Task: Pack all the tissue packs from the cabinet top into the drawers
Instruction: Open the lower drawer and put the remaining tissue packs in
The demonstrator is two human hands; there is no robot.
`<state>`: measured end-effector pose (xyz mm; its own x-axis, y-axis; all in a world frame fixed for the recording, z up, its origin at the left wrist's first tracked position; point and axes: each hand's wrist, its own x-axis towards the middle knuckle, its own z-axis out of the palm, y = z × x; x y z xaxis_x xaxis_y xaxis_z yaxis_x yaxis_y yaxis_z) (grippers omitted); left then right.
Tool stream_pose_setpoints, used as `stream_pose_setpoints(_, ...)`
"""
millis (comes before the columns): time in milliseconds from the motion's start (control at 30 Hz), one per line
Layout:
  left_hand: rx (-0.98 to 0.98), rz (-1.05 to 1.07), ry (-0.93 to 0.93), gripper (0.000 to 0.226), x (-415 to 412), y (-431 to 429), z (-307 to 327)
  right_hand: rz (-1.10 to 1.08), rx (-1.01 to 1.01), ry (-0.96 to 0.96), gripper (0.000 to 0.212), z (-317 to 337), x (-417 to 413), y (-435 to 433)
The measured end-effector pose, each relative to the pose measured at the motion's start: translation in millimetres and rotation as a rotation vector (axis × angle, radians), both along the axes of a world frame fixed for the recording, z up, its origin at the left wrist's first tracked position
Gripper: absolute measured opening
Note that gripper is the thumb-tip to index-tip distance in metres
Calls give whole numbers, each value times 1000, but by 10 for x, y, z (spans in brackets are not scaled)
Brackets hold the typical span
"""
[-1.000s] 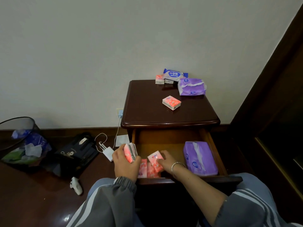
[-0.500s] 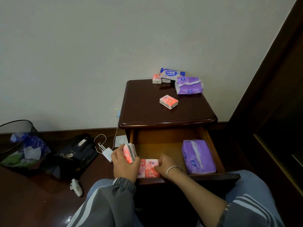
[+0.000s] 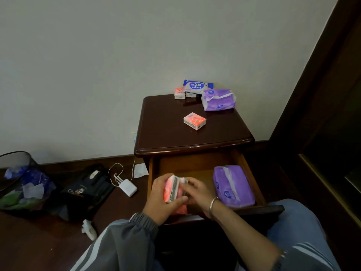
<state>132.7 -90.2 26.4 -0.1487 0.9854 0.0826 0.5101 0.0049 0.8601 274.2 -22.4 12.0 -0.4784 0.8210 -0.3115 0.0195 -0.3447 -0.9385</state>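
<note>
My left hand [image 3: 160, 200] grips a small stack of pink pocket tissue packs [image 3: 172, 189] over the open top drawer [image 3: 248, 173]. My right hand [image 3: 195, 192] pinches the right side of the same stack. More pink packs [image 3: 180, 209] lie in the drawer's front left, mostly hidden by my hands. A large purple tissue pack [image 3: 232, 184] lies in the drawer's right half. On the cabinet top [image 3: 166, 124] lie one pink pack [image 3: 194, 120], a purple pack [image 3: 217, 99], a blue and white pack [image 3: 197, 88] and a small pink pack [image 3: 179, 93] by the wall.
On the floor to the left are a mesh bin [image 3: 17, 178] with rubbish, a black bag [image 3: 88, 190], a white charger with cable [image 3: 128, 187] and a small white object [image 3: 88, 229]. Dark wooden furniture [image 3: 322, 114] stands close on the right. My knees frame the drawer front.
My right hand has left the pink pack it laid in the drawer's front and come up to the stack in my left hand. The left hand has shifted right, over the drawer.
</note>
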Motion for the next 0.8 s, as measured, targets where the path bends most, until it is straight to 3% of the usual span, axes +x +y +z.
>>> stream_pose_setpoints(100, 19, 143, 100, 73, -127, 133, 46, -219, 129, -134, 13, -79, -13, 47)
stream_pose_setpoints(233, -134, 214, 477, 84, -292, 389, 21, -469, 206, -415, 14, -199, 44, 132)
stream_pose_setpoints(400, -308, 140, 796, 85, -262, 709, -137, -437, 225, -382, 14, -216, -2, 117)
stream_pose_setpoints(500, -429, 35, 1023, 69, -260, 790, -264, -439, 205, -357, 23, -195, 8, 120)
stream_pose_setpoints(567, -489, -51, 1070, 54, -288, 793, -331, -408, 195, -369, 25, -187, 24, 122)
stream_pose_setpoints(667, -464, -109, 1104, 49, -409, 725, -329, -368, 156, -358, 26, -211, 29, 149)
stream_pose_setpoints(800, -234, -85, 1066, 41, -573, 569, -282, -332, 143, -279, 29, -232, 0, 233)
